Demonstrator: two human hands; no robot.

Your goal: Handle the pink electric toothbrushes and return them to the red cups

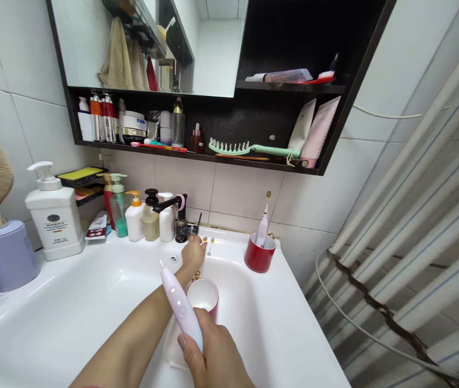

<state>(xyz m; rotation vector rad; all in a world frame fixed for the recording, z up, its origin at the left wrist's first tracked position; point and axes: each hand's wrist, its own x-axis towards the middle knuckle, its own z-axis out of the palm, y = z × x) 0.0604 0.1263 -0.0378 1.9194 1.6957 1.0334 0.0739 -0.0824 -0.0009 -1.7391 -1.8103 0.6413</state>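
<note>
A pale pink electric toothbrush handle (181, 307), without a brush head, is held upright and tilted left in my right hand (217, 350). My left hand (193, 253) reaches to the sink's back ledge beside the black faucet (180, 218), its fingers curled near two small brush heads (211, 246); what it grips, if anything, is hidden. Under my hands in the white sink (108, 291) stands a red cup with a white inside (204, 296), next to a translucent container (175, 345). Another red cup (259, 256) on the right ledge holds a pink-white toothbrush (262, 226).
Pump bottles line the back left, including a white one (55, 221) and a purple one (5, 256). Above hangs a dark shelf (197, 154) with toiletries and a green hairbrush (253, 148). A folded curtain (407, 258) and a hose are at the right.
</note>
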